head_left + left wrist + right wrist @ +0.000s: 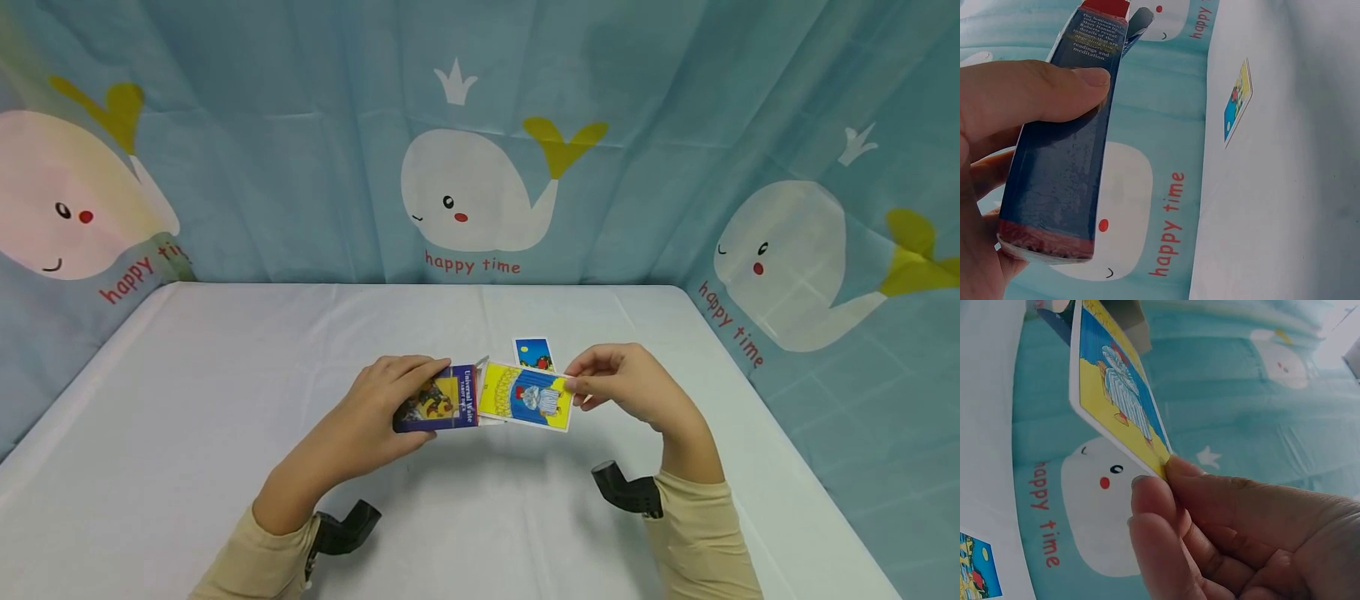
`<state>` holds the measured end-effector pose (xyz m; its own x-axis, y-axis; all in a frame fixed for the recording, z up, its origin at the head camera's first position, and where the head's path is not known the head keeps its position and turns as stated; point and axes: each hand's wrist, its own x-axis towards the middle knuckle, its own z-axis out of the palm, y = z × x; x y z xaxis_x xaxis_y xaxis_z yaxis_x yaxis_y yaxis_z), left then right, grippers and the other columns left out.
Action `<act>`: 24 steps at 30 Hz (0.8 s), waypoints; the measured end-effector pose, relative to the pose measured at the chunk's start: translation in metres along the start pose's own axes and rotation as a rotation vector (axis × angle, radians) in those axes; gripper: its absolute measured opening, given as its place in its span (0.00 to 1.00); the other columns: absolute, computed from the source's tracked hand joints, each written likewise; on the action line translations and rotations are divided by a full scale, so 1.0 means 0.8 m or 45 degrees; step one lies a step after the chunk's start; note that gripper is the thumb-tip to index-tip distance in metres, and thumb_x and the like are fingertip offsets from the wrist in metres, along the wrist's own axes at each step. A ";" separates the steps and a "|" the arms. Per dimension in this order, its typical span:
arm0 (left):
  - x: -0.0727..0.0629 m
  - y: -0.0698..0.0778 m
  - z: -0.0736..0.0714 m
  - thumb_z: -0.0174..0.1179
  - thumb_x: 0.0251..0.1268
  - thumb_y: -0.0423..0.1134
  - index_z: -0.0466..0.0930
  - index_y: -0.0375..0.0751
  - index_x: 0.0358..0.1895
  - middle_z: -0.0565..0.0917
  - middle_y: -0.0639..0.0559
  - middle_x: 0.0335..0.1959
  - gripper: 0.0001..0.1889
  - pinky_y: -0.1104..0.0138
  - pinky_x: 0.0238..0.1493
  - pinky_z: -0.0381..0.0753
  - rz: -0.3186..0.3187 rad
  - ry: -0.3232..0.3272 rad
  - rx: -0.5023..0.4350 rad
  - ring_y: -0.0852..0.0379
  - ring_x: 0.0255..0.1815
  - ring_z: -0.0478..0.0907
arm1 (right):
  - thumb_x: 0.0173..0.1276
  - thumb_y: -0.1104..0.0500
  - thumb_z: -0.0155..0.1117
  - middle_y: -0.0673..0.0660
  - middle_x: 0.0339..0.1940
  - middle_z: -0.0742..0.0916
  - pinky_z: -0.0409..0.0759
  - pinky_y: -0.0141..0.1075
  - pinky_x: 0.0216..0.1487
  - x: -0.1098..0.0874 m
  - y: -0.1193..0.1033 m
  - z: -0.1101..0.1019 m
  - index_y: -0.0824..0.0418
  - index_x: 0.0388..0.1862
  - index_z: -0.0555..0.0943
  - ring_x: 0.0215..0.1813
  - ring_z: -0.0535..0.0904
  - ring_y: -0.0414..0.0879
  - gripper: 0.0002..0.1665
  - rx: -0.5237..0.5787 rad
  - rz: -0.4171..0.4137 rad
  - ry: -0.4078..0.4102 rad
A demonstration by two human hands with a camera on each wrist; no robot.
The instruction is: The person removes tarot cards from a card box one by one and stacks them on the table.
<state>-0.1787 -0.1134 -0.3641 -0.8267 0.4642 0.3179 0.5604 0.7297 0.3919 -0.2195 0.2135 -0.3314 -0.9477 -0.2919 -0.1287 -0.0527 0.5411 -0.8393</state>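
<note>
My left hand point(382, 408) grips a dark blue tarot card box point(457, 400) with thumb and fingers on opposite sides. Its open flap end faces right. In the left wrist view the thumb lies along the narrow printed side of the box point(1060, 169). Between thumb and fingertips my right hand point(633, 385) pinches the outer end of a yellow and blue tarot card point(536, 397). The card's other end is at the box opening; the right wrist view shows the card point(1119, 387) tilted, with the box point(1129, 322) behind it.
Another tarot card point(533, 353), blue with a yellow disc, lies on the white table point(225, 367) behind the held card. Teal curtains point(315, 167) printed with whales hang along the back and sides. Black wrist cameras point(628, 490) jut out from both sleeves.
</note>
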 end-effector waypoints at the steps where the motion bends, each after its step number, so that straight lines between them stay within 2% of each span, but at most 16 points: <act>1: 0.001 0.000 0.000 0.76 0.51 0.39 0.70 0.49 0.71 0.76 0.47 0.66 0.41 0.45 0.63 0.71 -0.001 0.001 -0.004 0.46 0.65 0.70 | 0.67 0.58 0.68 0.59 0.35 0.89 0.87 0.42 0.40 0.001 0.001 -0.002 0.71 0.43 0.83 0.32 0.85 0.48 0.15 0.008 -0.006 0.003; 6: 0.002 -0.002 -0.002 0.76 0.51 0.40 0.69 0.49 0.72 0.76 0.47 0.66 0.41 0.44 0.63 0.71 -0.012 -0.002 -0.015 0.46 0.65 0.70 | 0.68 0.58 0.67 0.58 0.33 0.88 0.87 0.41 0.38 0.003 0.008 -0.010 0.71 0.46 0.82 0.33 0.85 0.48 0.16 0.068 0.013 0.059; 13: -0.001 -0.005 -0.006 0.77 0.50 0.39 0.69 0.48 0.71 0.76 0.46 0.65 0.42 0.44 0.62 0.70 0.000 0.015 -0.016 0.45 0.64 0.71 | 0.70 0.58 0.65 0.53 0.34 0.88 0.87 0.36 0.41 0.012 0.012 -0.009 0.74 0.49 0.79 0.36 0.87 0.45 0.19 0.273 0.113 0.211; 18: -0.001 -0.004 -0.005 0.76 0.51 0.39 0.69 0.48 0.71 0.76 0.47 0.65 0.41 0.44 0.62 0.70 0.009 0.015 -0.021 0.45 0.64 0.70 | 0.71 0.60 0.63 0.51 0.32 0.87 0.87 0.34 0.40 0.022 0.022 -0.004 0.75 0.49 0.77 0.33 0.88 0.41 0.18 0.388 0.151 0.313; 24: -0.001 -0.001 -0.005 0.75 0.51 0.38 0.70 0.46 0.71 0.76 0.47 0.65 0.40 0.44 0.62 0.70 0.019 0.017 -0.027 0.45 0.64 0.70 | 0.70 0.61 0.64 0.51 0.30 0.87 0.86 0.34 0.41 0.040 0.040 0.007 0.73 0.52 0.77 0.31 0.88 0.39 0.18 0.492 0.291 0.408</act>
<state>-0.1783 -0.1165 -0.3613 -0.8178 0.4678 0.3352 0.5734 0.7120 0.4052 -0.2499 0.2171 -0.3657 -0.9731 0.0866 -0.2135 0.2276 0.2162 -0.9495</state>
